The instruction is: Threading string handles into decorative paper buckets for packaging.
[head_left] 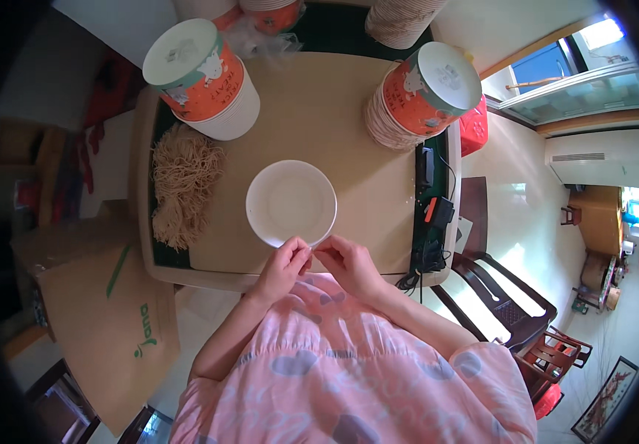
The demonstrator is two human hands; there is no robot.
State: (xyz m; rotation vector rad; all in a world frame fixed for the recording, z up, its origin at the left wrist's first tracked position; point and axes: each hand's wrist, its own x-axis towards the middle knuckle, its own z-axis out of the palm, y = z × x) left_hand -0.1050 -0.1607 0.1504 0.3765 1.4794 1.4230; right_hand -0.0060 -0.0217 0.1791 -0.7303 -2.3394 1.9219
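Observation:
An open white paper bucket stands near the table's front edge, and I look down into its bare inside. Just at its near rim, my left hand is closed in a pinch. Beside it, my right hand pinches too, its fingertips almost meeting those of the left. Whatever lies between the fingertips is too small to make out. To the left of the bucket lies a loose bundle of beige cords.
Upside-down stacks of orange-and-white paper buckets stand at the back left and back right. Clear plastic wrap lies behind. Black chargers with cables line the right edge. A cardboard box stands left, a dark chair right.

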